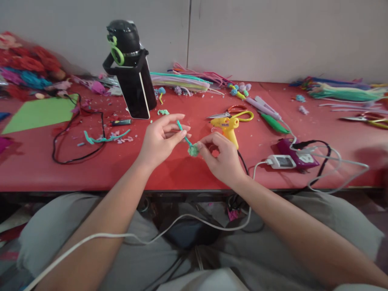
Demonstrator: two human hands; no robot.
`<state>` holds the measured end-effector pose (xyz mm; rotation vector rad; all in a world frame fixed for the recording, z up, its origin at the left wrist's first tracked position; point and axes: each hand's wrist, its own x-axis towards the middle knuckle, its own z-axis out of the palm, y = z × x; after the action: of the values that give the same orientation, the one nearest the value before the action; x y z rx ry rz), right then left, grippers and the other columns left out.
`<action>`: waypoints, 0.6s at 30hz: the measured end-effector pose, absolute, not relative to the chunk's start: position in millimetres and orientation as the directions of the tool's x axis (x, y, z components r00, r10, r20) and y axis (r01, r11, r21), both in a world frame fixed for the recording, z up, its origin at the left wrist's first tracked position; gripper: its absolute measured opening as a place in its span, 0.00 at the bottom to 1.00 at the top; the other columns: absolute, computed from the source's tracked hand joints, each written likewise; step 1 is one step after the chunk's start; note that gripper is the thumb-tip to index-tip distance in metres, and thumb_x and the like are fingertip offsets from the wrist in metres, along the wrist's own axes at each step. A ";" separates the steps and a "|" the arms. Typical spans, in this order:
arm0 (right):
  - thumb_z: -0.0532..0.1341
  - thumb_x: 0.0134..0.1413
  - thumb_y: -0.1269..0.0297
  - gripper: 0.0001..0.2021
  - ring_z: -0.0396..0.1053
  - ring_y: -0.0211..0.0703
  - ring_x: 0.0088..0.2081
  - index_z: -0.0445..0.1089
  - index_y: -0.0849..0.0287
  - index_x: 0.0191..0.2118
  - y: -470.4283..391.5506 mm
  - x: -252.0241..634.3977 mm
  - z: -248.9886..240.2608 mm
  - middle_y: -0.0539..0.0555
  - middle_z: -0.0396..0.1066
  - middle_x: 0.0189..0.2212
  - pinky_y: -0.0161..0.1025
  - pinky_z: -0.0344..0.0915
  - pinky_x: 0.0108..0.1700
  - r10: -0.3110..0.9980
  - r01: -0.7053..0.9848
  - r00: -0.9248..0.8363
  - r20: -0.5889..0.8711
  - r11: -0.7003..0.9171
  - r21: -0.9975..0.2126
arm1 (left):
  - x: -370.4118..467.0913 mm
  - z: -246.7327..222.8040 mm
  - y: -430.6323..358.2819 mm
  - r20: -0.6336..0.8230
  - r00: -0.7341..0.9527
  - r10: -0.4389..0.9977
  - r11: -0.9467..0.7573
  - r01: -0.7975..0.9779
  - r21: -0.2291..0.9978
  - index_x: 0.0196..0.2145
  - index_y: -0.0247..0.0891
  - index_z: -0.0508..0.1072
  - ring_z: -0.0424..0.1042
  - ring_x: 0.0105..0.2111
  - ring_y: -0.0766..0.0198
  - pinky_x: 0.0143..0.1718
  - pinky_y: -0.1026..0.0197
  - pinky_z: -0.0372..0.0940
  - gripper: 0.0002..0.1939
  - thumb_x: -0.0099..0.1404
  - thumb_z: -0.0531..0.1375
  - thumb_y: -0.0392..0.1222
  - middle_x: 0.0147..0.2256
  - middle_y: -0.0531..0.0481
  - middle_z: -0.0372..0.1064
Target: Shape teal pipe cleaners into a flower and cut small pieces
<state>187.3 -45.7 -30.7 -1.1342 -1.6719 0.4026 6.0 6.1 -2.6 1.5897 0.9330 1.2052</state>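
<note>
Between thumb and fingers, my left hand (pixel 162 139) pinches a teal pipe cleaner stem (pixel 184 131), tilted down to the right. At its lower end sits a small pale green fuzzy flower (pixel 193 150). My right hand (pixel 222 155) has its thumb and forefinger closed at the flower's right edge. Just behind my right hand lies a yellow glue gun (pixel 227 127), partly hidden by the fingers. Scissors (pixel 233 113) with red and yellow handles rest beyond it. A pale green fuzzy piece (pixel 163 112) lies beyond my left hand.
A black bottle (pixel 123 40) and a black phone (pixel 135 95) stand at the back left. Pipe cleaner bundles (pixel 184 82) lie along the wall. A purple box (pixel 298 155) with cables is at right. A green sheet (pixel 42 113) lies left, and a white cable (pixel 182 218) crosses my lap.
</note>
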 end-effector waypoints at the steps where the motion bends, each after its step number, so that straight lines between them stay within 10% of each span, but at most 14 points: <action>1: 0.60 0.63 0.64 0.07 0.66 0.38 0.29 0.68 0.57 0.32 -45.6 187.3 -30.1 0.50 0.68 0.28 0.38 0.65 0.32 0.828 0.484 -0.020 0.560 0.499 -0.719 | 6.1 -2.5 5.9 0.285 0.239 0.928 -0.305 0.047 0.951 0.50 0.38 0.73 0.82 0.40 0.56 0.46 0.51 0.78 0.20 0.61 0.67 0.39 0.40 0.45 0.80; 18: 0.56 0.66 0.69 0.05 0.69 0.46 0.38 0.67 0.54 0.37 -45.3 189.5 -37.3 0.55 0.70 0.33 0.45 0.68 0.41 0.702 0.592 -0.210 0.681 0.646 -0.483 | 4.2 -6.1 8.9 0.283 0.229 0.931 -0.303 0.054 0.952 0.51 0.40 0.73 0.82 0.39 0.55 0.45 0.50 0.79 0.19 0.62 0.66 0.40 0.41 0.45 0.79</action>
<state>189.5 -45.3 -37.3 -1.0212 -1.9006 0.1433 4.2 8.9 -6.1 1.5895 0.9481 1.2079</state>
